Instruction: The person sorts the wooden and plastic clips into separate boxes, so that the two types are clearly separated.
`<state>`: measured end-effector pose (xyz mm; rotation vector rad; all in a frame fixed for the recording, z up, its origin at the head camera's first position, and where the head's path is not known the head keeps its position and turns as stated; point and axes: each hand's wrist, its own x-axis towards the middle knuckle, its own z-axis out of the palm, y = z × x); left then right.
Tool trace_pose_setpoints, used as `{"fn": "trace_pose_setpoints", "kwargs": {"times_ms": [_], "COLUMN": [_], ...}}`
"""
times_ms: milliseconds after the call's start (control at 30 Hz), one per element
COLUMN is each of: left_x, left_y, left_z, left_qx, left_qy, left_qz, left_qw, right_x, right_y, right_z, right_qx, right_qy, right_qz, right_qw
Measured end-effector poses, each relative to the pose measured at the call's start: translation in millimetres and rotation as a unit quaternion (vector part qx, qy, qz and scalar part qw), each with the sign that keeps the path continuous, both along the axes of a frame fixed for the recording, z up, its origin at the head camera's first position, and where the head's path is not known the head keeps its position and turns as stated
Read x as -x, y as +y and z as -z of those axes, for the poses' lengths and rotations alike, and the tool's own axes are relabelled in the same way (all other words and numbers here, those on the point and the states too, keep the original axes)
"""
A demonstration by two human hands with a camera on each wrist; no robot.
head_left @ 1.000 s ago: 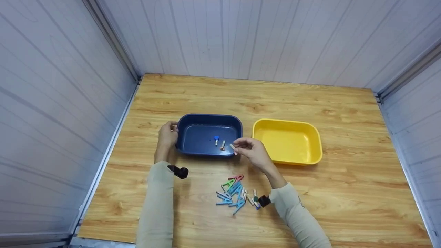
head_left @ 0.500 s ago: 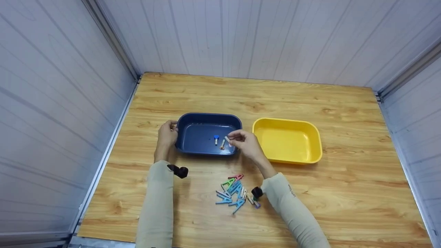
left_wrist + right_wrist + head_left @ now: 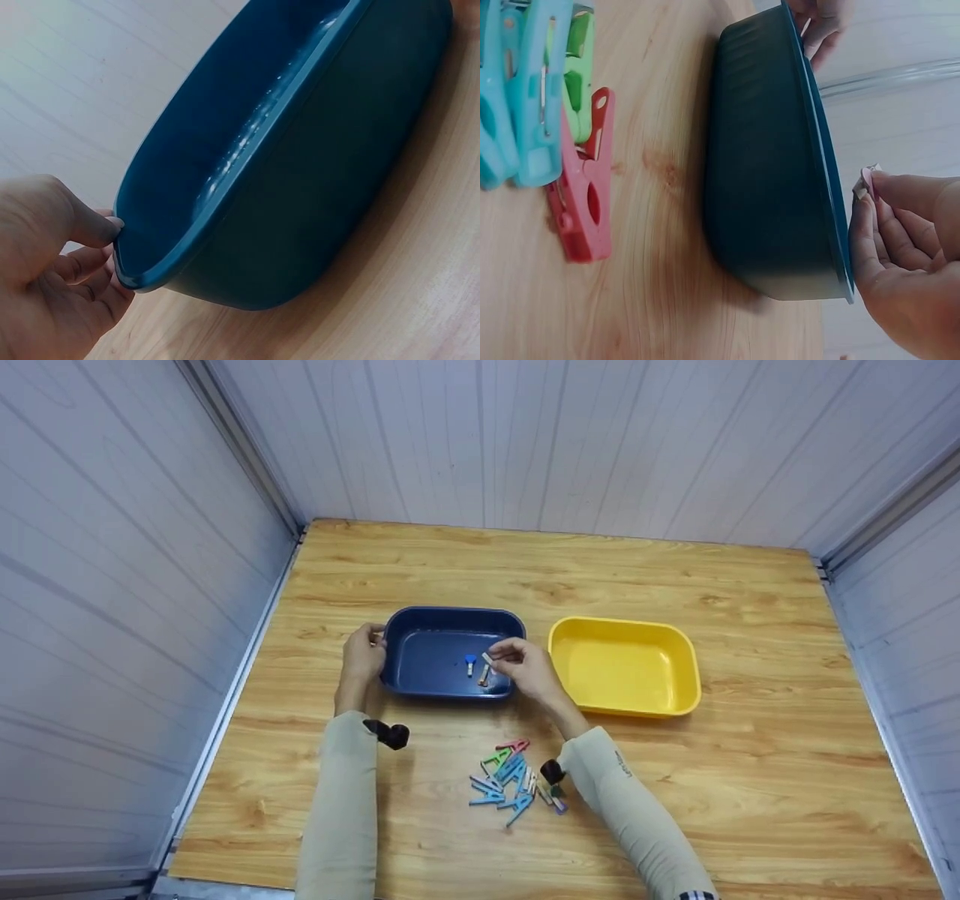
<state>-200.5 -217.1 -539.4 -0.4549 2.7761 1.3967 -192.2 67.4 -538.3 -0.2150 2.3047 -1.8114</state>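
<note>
From where I stand, this seems to be a small booth set up for recording, perhaps in a lab. Pale wall panels [image 3: 517, 442] joined by metal corner strips [image 3: 241, 446] enclose a wood-grain tabletop [image 3: 787, 660] on three sides, and black wrist cameras [image 3: 394, 736] sit at both cuffs [image 3: 351, 729].

A small pale clip [image 3: 487, 658] is pinched, tilted, between the thumb and fingers of the right hand [image 3: 532, 669], over a dark blue basin [image 3: 427, 660]. The basin, oblong and round-cornered, stands upright, its left end gripped between the left hand's [image 3: 364, 657] thumb and fingers. Inside, near the right fingertips, lies an orange-ended clip [image 3: 484, 675]; a blue-ended clip [image 3: 470, 666] lies farther left of them.
</note>
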Motion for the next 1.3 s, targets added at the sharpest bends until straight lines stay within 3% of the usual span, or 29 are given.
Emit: {"fn": "trace_pose_setpoints", "kwargs": {"times_ms": [433, 567, 1300], "left_x": [-0.8, -1.2, -3.3], "left_y": [-0.9, -1.0, -0.6], "left_z": [-1.3, -1.3, -3.2], "left_qx": [0.009, 0.006, 0.01], "left_qy": [0.002, -0.005, -0.002], "left_qz": [0.004, 0.003, 0.003], "left_qw": [1.0, 1.0, 0.9999], "right_x": [8.1, 11.7, 17.9], "right_y": [-8.0, -10.6, -19.0], "right_z": [-5.3, 0.5, 0.9], "right_qx": [-0.014, -0.026, -0.052], "right_qy": [0.013, 0.011, 0.044], "right_qz": [-0.001, 0.007, -0.005], "right_qw": [0.9998, 0.9996, 0.9977]}}
